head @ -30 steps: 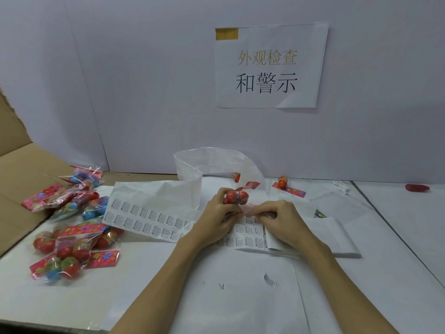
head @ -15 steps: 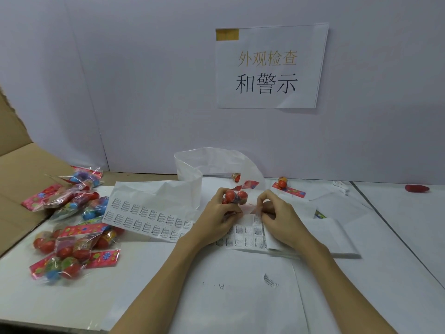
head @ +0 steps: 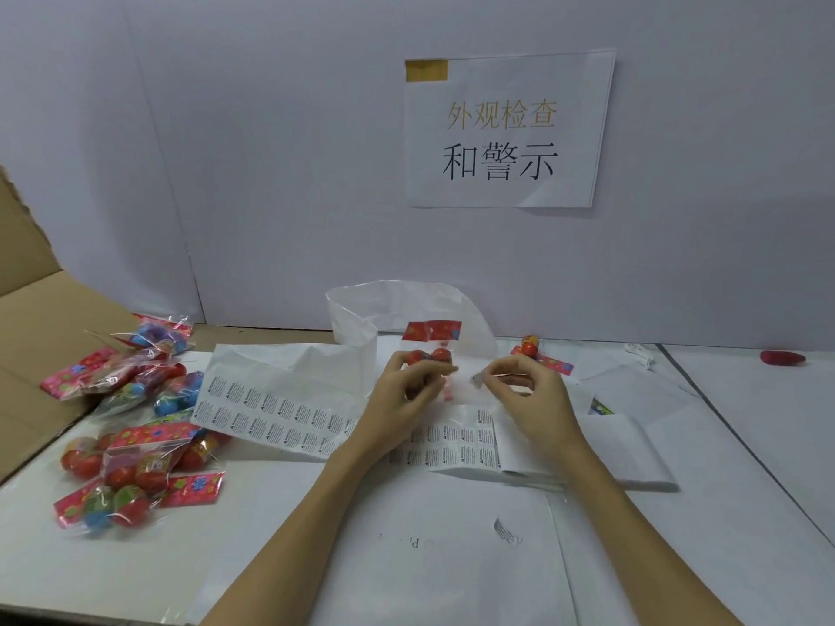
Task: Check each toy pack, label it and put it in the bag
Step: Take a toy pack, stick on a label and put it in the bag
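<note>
Pack (head: 432, 354) in left hand (head: 406, 395) grip, label (head: 477, 378) in right hand (head: 528, 395).

Toy pack held up over the label sheets, a label pinched beside it

The toy pack (head: 433, 350) is a clear sleeve with a red flowered header card at its top and red balls inside, upright in the left hand (head: 406, 390); the small white label (head: 477, 379) hangs from the right hand (head: 528, 395), just beside the pack, apart from it; label sheets (head: 275, 411) printed with rows of warning stickers lie flat below; the white bag (head: 357, 327) stands open behind; more toy packs (head: 131, 463) lie heaped at the left.
</note>
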